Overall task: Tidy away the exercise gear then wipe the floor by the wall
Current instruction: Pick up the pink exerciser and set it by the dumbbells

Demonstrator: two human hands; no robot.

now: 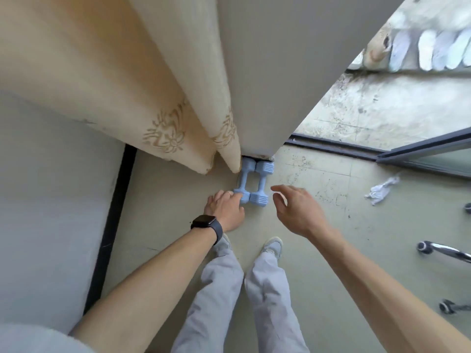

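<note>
1. Left hand (pixel 224 207), watch (pixel 204 222) on its wrist: fingers fairly straight, tips touching the near end of the dumbbells (pixel 243 180).
2. Right hand (pixel 295 210): relaxed, empty, hovering just right of them.
3. The 2 dumbbells lie side by side ahead of both hands, against the wall (pixel 267 85).
4. Cloth (pixel 381 191): on the floor, well right of the right hand.

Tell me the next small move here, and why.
Probably lift the left hand off the dumbbells: both already lie side by side against the wall, and the right hand is open and free to reach for the rag on the floor.
</note>
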